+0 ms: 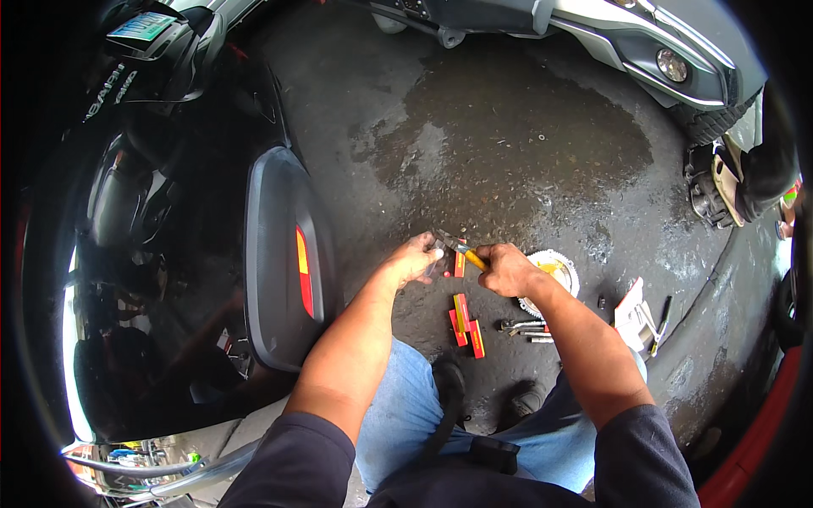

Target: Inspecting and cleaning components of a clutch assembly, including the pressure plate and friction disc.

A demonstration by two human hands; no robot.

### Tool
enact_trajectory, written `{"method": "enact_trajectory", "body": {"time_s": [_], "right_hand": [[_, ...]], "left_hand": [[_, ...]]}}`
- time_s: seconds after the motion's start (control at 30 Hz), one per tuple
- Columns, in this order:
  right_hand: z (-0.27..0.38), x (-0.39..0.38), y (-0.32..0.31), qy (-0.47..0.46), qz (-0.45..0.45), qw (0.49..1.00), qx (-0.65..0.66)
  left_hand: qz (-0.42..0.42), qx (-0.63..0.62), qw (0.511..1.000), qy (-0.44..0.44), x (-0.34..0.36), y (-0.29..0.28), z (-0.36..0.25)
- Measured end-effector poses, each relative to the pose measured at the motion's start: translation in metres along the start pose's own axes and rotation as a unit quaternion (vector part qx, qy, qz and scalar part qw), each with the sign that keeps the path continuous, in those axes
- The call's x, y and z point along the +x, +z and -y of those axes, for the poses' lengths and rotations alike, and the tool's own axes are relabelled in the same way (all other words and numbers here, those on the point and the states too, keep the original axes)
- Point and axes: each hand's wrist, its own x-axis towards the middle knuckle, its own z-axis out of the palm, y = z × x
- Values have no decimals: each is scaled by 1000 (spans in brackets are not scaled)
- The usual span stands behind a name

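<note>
My right hand (506,269) is closed round yellow-handled pliers (475,258), their dark jaws pointing toward my left hand. Fingers pinched, my left hand (412,258) holds something small at the jaws; part of it looks clear or pale, but its kind is not plain. Both hands are raised in front of me, over the floor. Below them lie several small red-and-yellow boxes (458,320), and another such box (460,264) shows just under the pliers. Beyond my right wrist is a pale round part with a toothed rim (571,269), with something yellow inside it.
Close on the left stands a black car (195,254). A grey vehicle's bumper (627,51) crosses the far right. Metal tools (533,330) and a white paper (631,313) lie right of my feet. At the right edge a person's leg (766,182) shows beside a metal part (705,199).
</note>
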Motion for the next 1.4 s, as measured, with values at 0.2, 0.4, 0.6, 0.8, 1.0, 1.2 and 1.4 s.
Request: {"method": "enact_trajectory", "body": {"time_s": [0.2, 0.4, 0.6, 0.8, 1.0, 1.2, 1.4], "right_hand": [[-17, 10, 18, -17, -16, 998, 66], [-31, 9, 10, 35, -5, 969, 246], [-35, 4, -13, 64, -18, 899, 433], [-15, 3, -25, 48, -54, 966, 247], [-33, -15, -20, 38, -94, 991, 90], [-54, -56, 2, 49, -97, 993, 44], [-66, -88, 22, 131, -170, 930, 300]], "left_hand": [[-22, 10, 999, -40, 2, 1, 4], [9, -37, 999, -26, 6, -2, 3], [-10, -57, 998, 21, 8, 0, -2], [-53, -167, 984, 40, 5, -3, -15], [-44, -204, 975, 74, 9, -1, -18], [-56, -173, 982, 59, 17, 3, -23], [22, -292, 953, 82, 35, 50, -36]]}}
